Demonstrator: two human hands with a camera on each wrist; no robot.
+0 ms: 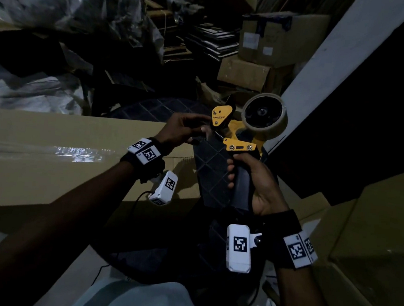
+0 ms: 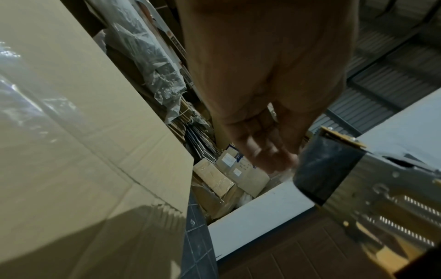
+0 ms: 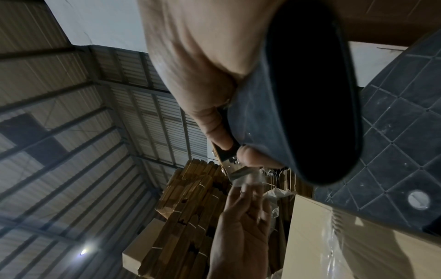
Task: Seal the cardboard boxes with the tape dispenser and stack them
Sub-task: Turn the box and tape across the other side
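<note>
The taped box (image 1: 70, 152) lies at left on the floor. The left hand (image 1: 182, 130) pinches the tape end at the dispenser (image 1: 241, 131) mouth; the right hand (image 1: 254, 183) is curled round its handle. Likely readying tape for the next seam. Stacked boxes crowd the right; the tiled floor between is narrow.

Both forearms are bare; each wrist wears a black strap (image 1: 146, 165) carrying white blocks printed with black square codes (image 1: 298, 251). A white camera housing (image 1: 239, 247) hangs under each wrist, coded likewise; a thin black cable (image 1: 137, 197) trails from the left one.
</note>
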